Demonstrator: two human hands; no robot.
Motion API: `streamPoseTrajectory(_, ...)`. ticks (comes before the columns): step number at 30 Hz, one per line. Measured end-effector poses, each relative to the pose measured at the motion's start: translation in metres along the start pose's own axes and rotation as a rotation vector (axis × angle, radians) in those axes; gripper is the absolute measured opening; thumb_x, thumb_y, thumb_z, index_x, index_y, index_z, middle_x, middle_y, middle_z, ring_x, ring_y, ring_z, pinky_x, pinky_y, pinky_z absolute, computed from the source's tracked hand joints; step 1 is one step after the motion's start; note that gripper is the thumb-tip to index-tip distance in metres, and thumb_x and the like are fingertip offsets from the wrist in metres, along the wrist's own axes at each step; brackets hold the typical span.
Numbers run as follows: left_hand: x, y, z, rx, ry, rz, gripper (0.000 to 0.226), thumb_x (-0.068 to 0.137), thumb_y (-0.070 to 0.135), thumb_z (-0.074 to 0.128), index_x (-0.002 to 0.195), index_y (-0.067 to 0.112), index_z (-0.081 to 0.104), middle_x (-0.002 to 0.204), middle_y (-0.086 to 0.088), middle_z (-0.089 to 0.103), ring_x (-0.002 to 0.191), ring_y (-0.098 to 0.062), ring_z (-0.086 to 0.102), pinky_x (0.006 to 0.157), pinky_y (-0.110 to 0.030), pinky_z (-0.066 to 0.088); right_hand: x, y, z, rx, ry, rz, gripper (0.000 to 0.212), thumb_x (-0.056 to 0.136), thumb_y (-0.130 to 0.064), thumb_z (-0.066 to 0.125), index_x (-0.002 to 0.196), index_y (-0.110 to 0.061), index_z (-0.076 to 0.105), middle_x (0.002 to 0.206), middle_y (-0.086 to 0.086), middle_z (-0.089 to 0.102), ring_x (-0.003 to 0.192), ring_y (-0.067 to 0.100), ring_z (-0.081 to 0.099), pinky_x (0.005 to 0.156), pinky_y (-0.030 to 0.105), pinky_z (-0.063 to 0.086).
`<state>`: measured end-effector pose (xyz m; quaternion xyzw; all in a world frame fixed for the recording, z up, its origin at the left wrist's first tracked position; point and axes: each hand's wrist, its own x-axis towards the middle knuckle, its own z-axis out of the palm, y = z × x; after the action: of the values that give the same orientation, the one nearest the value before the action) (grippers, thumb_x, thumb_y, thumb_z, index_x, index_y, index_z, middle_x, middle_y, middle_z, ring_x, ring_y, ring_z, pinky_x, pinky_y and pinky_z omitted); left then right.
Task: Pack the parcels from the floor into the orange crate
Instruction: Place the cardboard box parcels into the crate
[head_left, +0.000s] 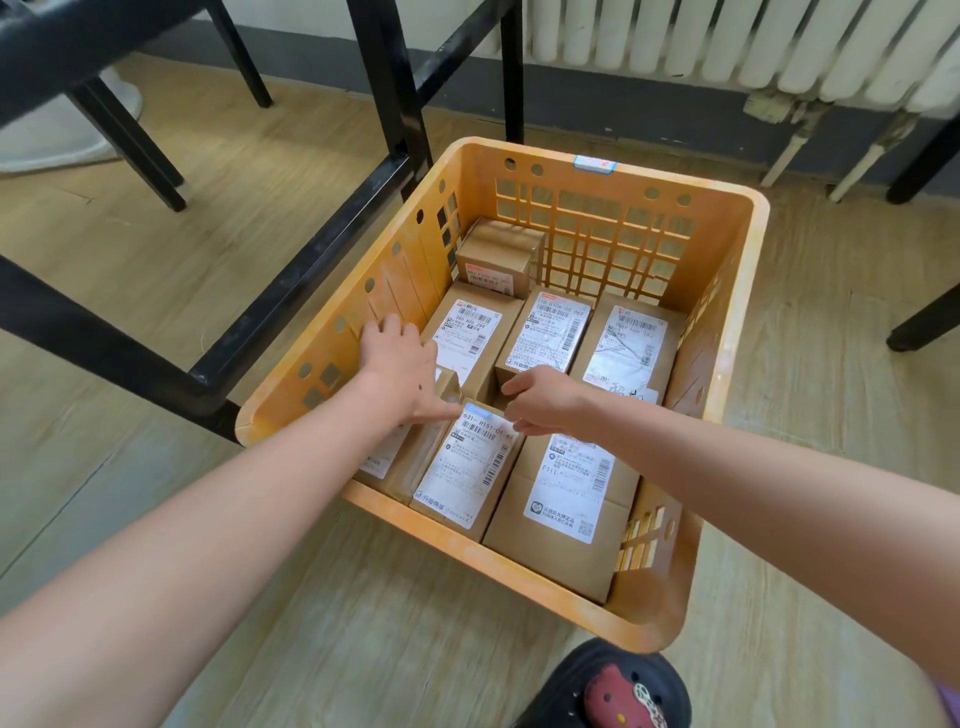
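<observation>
The orange crate stands on the wooden floor and holds several brown cardboard parcels with white labels. A tilted parcel leans at the crate's near left. My left hand reaches into the crate with straight fingers spread over the parcels at the left wall, thumb lying on the tilted parcel's top edge. My right hand hovers over the middle with loosely curled fingers, fingertips at that parcel's top right corner. A larger parcel lies at the near right. A small box sits at the far left corner.
Black metal table legs run close along the crate's left side. A white radiator lines the back wall. A dark chair leg stands at the right. My black shoe is just before the crate's near corner.
</observation>
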<state>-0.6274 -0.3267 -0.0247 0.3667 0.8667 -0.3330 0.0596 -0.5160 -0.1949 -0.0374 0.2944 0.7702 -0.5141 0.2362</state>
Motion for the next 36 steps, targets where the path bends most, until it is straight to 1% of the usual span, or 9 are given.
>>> streamPoseTrajectory(3, 0.000, 0.010, -0.024, -0.127, 0.093, -0.039, 0.074, 0.081, 0.072, 0.038, 0.129, 0.016, 0.047, 0.127, -0.012, 0.051, 0.120, -0.034, 0.042, 0.091, -0.042, 0.036, -0.014, -0.010, -0.013, -0.162, 0.071, -0.110, 0.048, 0.087, 0.002, 0.046, 0.134, 0.000, 0.050, 0.121, 0.019, 0.062, 0.107, 0.030, 0.061, 0.097, 0.039, 0.052)
streamPoseTrajectory(6, -0.001, 0.024, -0.053, -0.338, 0.208, -0.020, 0.039, 0.087, 0.050, 0.045, 0.104, 0.018, 0.058, 0.109, -0.008, 0.061, 0.109, -0.031, 0.049, 0.086, -0.040, 0.037, -0.037, -0.016, -0.031, -0.331, 0.160, -0.240, 0.042, 0.087, -0.002, 0.047, 0.126, -0.011, 0.060, 0.127, 0.009, 0.061, 0.116, 0.024, 0.057, 0.092, 0.029, 0.049)
streamPoseTrajectory(9, -0.006, 0.043, -0.083, -0.531, 0.300, -0.005, 0.025, 0.086, 0.042, 0.049, 0.081, 0.019, 0.057, 0.092, -0.006, 0.064, 0.098, -0.028, 0.054, 0.087, -0.039, 0.043, -0.061, -0.014, -0.051, -0.461, 0.272, -0.336, 0.035, 0.085, -0.006, 0.049, 0.116, -0.012, 0.065, 0.112, 0.007, 0.065, 0.099, 0.020, 0.058, 0.074, 0.026, 0.044)
streamPoseTrajectory(14, -0.019, 0.081, -0.139, -0.730, 0.484, 0.070, 0.018, 0.085, 0.033, 0.051, 0.077, 0.019, 0.057, 0.081, -0.005, 0.063, 0.086, -0.027, 0.057, 0.077, -0.038, 0.051, -0.112, 0.013, -0.092, -0.452, 0.486, -0.378, 0.014, 0.084, -0.009, 0.049, 0.088, -0.015, 0.061, 0.085, 0.001, 0.059, 0.083, 0.021, 0.056, 0.065, 0.027, 0.040)
streamPoseTrajectory(18, -0.033, 0.124, -0.184, -0.776, 0.539, 0.163, 0.019, 0.084, 0.037, 0.053, 0.076, 0.020, 0.059, 0.079, -0.002, 0.062, 0.085, -0.025, 0.057, 0.074, -0.036, 0.052, -0.161, 0.047, -0.129, -0.408, 0.588, -0.325, 0.025, 0.087, -0.013, 0.048, 0.102, -0.014, 0.068, 0.093, -0.001, 0.062, 0.085, 0.016, 0.056, 0.074, 0.029, 0.049)
streamPoseTrajectory(21, -0.047, 0.161, -0.218, -0.769, 0.554, 0.261, 0.023, 0.083, 0.042, 0.054, 0.075, 0.021, 0.058, 0.080, -0.001, 0.063, 0.084, -0.025, 0.058, 0.064, -0.030, 0.044, -0.197, 0.080, -0.153, -0.363, 0.647, -0.256, 0.023, 0.090, -0.016, 0.050, 0.105, -0.015, 0.067, 0.099, -0.001, 0.065, 0.092, 0.017, 0.062, 0.080, 0.033, 0.055)
streamPoseTrajectory(24, -0.067, 0.199, -0.253, -0.793, 0.588, 0.373, 0.022, 0.084, 0.038, 0.054, 0.075, 0.018, 0.057, 0.073, 0.002, 0.058, 0.074, -0.020, 0.057, 0.060, -0.030, 0.047, -0.237, 0.113, -0.174, -0.334, 0.667, -0.200, 0.024, 0.093, -0.016, 0.049, 0.111, -0.015, 0.065, 0.096, -0.005, 0.057, 0.090, 0.013, 0.057, 0.074, 0.022, 0.045)
streamPoseTrajectory(27, -0.090, 0.241, -0.290, -0.825, 0.633, 0.473, 0.021, 0.085, 0.036, 0.055, 0.073, 0.018, 0.056, 0.070, 0.002, 0.057, 0.071, -0.019, 0.058, 0.067, -0.036, 0.055, -0.276, 0.149, -0.195, -0.291, 0.703, -0.123, 0.025, 0.093, -0.014, 0.048, 0.111, -0.014, 0.066, 0.095, -0.004, 0.055, 0.091, 0.014, 0.056, 0.074, 0.022, 0.040)
streamPoseTrajectory(36, -0.163, 0.359, -0.364, -0.721, 0.686, 0.762, 0.021, 0.082, 0.032, 0.054, 0.070, 0.015, 0.055, 0.073, -0.003, 0.061, 0.073, -0.026, 0.060, 0.068, -0.037, 0.055, -0.361, 0.273, -0.235, -0.065, 0.929, 0.120, 0.024, 0.089, -0.011, 0.051, 0.104, -0.014, 0.070, 0.090, -0.003, 0.058, 0.087, 0.012, 0.054, 0.074, 0.019, 0.038)
